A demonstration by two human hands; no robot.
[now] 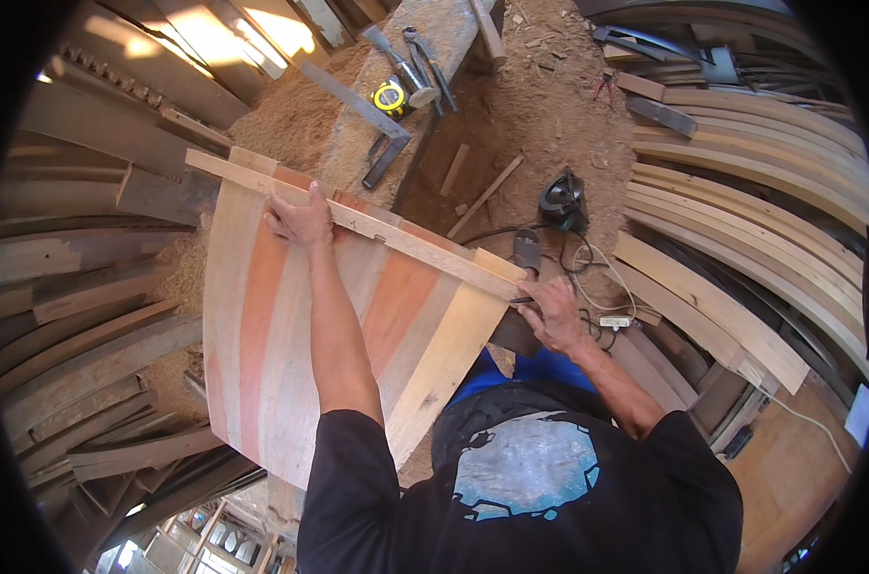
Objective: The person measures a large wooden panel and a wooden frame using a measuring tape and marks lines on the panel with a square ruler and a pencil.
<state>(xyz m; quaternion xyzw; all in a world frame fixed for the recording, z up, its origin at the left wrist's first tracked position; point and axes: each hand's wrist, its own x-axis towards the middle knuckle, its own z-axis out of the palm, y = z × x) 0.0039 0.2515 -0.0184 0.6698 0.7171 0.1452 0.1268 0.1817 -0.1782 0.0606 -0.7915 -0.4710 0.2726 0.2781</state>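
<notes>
A panel of glued light and reddish wood strips (pixel 281 364) lies in front of me, spreading to the left. Across its far end runs a long straight wooden batten (pixel 406 246), slanting down from upper left to right. My left hand (pixel 302 218) grips the batten near its left part, the thumb over it and the fingers on the panel side. At the batten's right end, my right hand (pixel 555 314) is closed around a thin dark pencil-like marker (pixel 521 300), its tip close to the batten and the panel's corner.
On the bench (pixel 358 153) beyond lie a metal square (pixel 358 107), a yellow tape measure (pixel 389 98), a hammer (pixel 411 78) and pincers (pixel 432 67). A corded power tool (pixel 563 201) sits on the sawdust-covered floor. Stacked planks (pixel 750 210) line the right; boards (pixel 90 253) the left.
</notes>
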